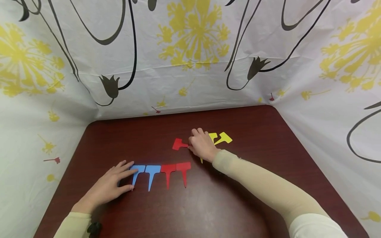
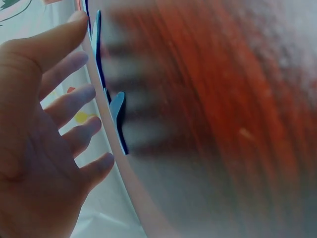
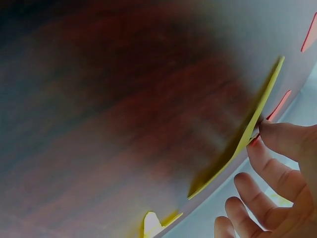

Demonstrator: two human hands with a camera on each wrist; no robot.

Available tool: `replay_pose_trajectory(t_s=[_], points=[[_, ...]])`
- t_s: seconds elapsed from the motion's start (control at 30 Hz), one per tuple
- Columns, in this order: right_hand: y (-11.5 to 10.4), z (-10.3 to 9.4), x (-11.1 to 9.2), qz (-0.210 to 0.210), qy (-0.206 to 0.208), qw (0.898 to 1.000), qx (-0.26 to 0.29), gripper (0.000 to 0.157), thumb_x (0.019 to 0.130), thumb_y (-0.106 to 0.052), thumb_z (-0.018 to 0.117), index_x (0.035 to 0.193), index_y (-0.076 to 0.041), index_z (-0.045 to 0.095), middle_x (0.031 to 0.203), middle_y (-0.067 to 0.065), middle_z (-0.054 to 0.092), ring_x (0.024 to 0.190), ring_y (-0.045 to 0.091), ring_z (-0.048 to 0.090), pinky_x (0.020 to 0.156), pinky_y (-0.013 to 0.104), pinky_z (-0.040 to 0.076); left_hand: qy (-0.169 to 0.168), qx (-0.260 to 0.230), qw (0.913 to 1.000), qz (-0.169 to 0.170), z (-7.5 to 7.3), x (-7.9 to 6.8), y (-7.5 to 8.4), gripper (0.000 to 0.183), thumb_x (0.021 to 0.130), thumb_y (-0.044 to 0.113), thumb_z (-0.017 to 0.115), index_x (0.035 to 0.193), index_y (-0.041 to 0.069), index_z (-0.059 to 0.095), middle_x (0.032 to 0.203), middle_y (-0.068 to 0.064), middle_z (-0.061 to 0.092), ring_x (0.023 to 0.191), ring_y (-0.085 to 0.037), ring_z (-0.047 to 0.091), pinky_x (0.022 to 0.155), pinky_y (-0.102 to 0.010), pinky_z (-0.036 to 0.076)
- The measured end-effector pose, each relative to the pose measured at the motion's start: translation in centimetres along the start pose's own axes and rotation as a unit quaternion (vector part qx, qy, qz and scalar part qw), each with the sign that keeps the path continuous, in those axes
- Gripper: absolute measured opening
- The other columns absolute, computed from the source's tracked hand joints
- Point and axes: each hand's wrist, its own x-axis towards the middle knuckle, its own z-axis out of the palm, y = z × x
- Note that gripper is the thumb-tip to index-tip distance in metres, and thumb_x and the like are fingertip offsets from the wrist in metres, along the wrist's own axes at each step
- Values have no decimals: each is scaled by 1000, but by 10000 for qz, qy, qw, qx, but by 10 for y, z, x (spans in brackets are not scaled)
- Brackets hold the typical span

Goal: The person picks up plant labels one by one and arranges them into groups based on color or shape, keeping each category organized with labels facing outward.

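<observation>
My right hand (image 1: 203, 145) pinches the stem of a red T-shaped plant label (image 1: 177, 144) between thumb and index finger. In the right wrist view, a yellow plant label (image 3: 257, 109) lies right by those fingertips. The head view shows it mostly hidden under the hand. My left hand (image 1: 110, 185), fingers spread, touches a blue plant label (image 1: 140, 168) at the row's left end; more blue shows beneath the palm. A second blue label (image 1: 153, 169) and two red labels, one (image 1: 168, 168) beside the other (image 1: 183, 166), continue the row, stems toward me.
Two more yellow labels, one (image 1: 213, 135) partly behind the right hand and another (image 1: 225, 137) farther right, lie on the dark red-brown table (image 1: 238, 211). A patterned white curtain (image 1: 190, 89) surrounds the table's back and sides.
</observation>
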Motion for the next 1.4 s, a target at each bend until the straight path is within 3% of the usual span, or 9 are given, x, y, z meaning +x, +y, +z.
replay_pose_trajectory(t_s=[0.53,0.97,1.4], points=[[-1,1,3,-313,115,9992,-204,15,92,-27,74,83,-16,78,93,3,51,87,24,41,70,39,37,-151,17,9999,-51,0,-1,-2,63,86,40,80,143,23,60,157,-4,43,148,-39,26,113,-64,22],[0,-2,2,-493,238,9982,-234,15,90,-26,74,79,-16,77,92,2,50,85,24,41,69,38,36,-57,27,9999,-91,-1,-3,1,63,85,43,80,142,24,61,157,-2,43,146,-39,30,104,-66,37],[2,-4,-10,-569,463,9970,-230,14,88,-26,73,79,-16,76,91,1,56,86,22,45,67,36,36,-112,-40,9998,-181,0,-3,1,63,86,42,80,143,25,60,158,-1,41,147,-37,29,103,-67,37]])
